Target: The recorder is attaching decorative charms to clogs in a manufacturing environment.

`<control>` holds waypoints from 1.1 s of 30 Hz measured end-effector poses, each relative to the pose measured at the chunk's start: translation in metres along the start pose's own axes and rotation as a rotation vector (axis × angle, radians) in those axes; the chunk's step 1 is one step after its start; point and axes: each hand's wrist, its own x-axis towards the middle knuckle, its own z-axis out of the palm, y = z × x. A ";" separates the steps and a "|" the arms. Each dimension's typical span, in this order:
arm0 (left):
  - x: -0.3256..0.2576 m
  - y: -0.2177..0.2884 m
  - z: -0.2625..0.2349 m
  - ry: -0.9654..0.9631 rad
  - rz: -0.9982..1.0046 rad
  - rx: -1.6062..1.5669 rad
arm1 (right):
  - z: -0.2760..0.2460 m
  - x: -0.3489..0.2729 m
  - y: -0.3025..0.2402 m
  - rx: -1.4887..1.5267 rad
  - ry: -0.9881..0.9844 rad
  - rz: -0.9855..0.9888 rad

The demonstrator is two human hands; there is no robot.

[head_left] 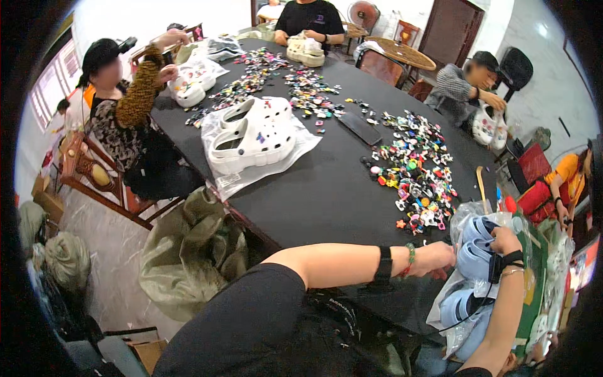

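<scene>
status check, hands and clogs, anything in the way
Right hand on blue clogs. Left hand beside them, grip unclear. Clear plastic around clogs, possibly in the way.

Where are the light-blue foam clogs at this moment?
The light-blue clogs are at the lower right of the head view, below the heap of small multicoloured charms, beside the left hand, with the right hand on one.

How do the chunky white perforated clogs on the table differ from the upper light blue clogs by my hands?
Colour: the chunky white perforated clogs are white; the upper light blue clogs are pale blue.
Contact: the right hand is on the blue clogs; no hand touches the white ones.
Visibility: the white clogs show openly; the hand partly covers the blue.
Both have translucent plastic around them.
</scene>
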 end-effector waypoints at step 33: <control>-0.276 -0.089 -0.202 1.206 0.653 1.649 | 0.077 -0.144 -0.359 0.612 0.646 -0.542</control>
